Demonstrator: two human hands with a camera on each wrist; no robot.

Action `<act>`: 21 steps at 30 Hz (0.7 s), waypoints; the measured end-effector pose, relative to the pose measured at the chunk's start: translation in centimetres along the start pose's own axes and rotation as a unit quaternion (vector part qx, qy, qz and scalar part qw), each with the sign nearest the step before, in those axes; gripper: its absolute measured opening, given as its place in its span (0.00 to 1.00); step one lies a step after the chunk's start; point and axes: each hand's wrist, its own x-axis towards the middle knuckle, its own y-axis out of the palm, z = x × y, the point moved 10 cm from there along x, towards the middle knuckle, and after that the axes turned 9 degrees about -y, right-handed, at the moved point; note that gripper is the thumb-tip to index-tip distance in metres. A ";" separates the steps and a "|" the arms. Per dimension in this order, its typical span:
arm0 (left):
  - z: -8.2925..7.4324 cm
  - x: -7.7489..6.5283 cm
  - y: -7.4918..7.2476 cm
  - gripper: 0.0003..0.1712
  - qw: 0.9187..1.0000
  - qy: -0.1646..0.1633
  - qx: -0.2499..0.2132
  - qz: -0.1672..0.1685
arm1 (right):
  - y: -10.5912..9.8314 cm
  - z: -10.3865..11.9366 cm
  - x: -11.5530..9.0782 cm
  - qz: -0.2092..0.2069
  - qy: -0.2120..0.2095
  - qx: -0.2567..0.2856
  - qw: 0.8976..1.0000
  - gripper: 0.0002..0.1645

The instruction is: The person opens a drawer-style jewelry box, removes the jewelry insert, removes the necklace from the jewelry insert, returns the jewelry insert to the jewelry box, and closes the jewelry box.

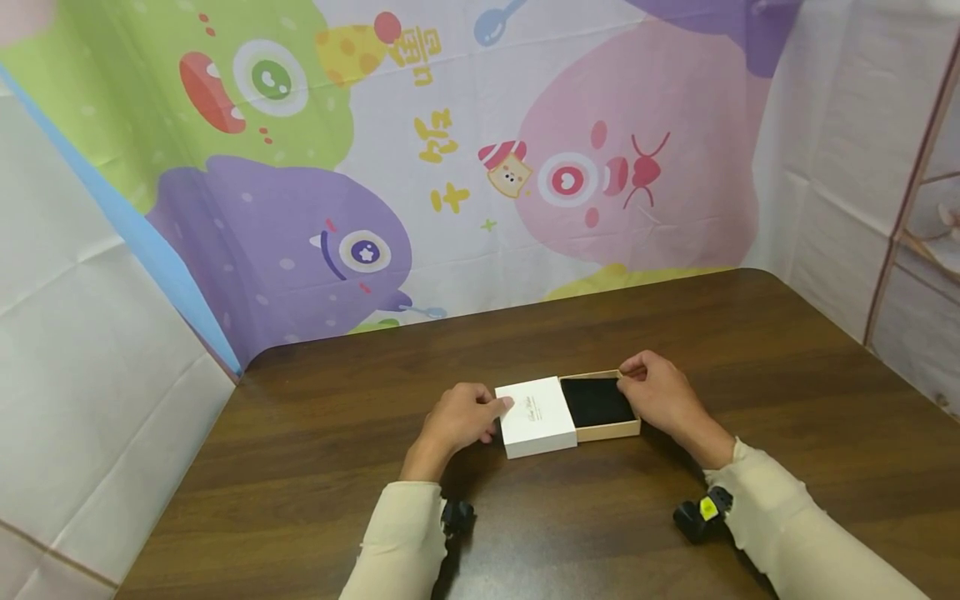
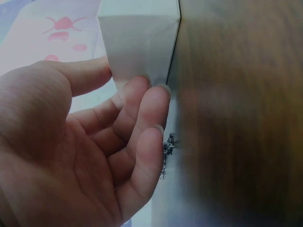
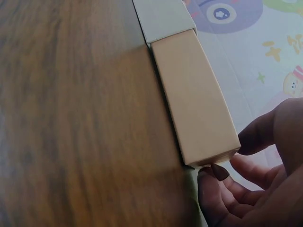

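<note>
A flat white box sleeve (image 1: 536, 417) with small gold lettering lies on the table, and a tan inner drawer (image 1: 609, 432) sticks out of its right end. Inside the drawer shows a black pad (image 1: 597, 402). My left hand (image 1: 459, 417) holds the sleeve's left end, thumb on the top edge and fingers curled at the end wall. At the drawer's far right corner, my right hand (image 1: 660, 393) pinches the end wall. The right wrist view shows the drawer's plain tan side (image 3: 196, 99) and fingertips curled about its end.
The brown wooden table (image 1: 585, 517) runs around the box on every side. Behind it hangs a cloth (image 1: 465, 275) printed with cartoon monsters. A black wrist camera (image 1: 701, 515) sits by the right sleeve, another (image 1: 457, 517) by the left.
</note>
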 end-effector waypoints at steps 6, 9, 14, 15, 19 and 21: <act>-0.1 -0.1 -0.1 0.18 1.000 0.002 0.001 0.000 | 0.0 0.0 0.0 0.001 0.002 -0.004 1.000 0.15; -0.1 -0.1 -0.1 0.18 1.000 0.002 0.001 -0.001 | 0.0 0.1 0.0 0.001 -0.001 -0.008 1.000 0.15; -0.1 -0.1 0.0 0.18 1.000 0.002 0.001 -0.001 | 0.1 0.2 -0.1 0.002 -0.006 -0.011 1.000 0.14; -0.1 -0.1 0.0 0.18 1.000 0.002 0.001 -0.001 | 0.1 0.2 -0.1 0.002 -0.006 -0.011 1.000 0.14; -0.1 0.0 0.0 0.18 1.000 0.002 0.001 0.000 | 0.1 0.2 0.0 0.003 -0.006 -0.008 1.000 0.13; -0.1 0.0 0.0 0.18 1.000 0.002 0.002 0.000 | 0.1 0.3 0.0 0.004 -0.006 -0.007 1.000 0.13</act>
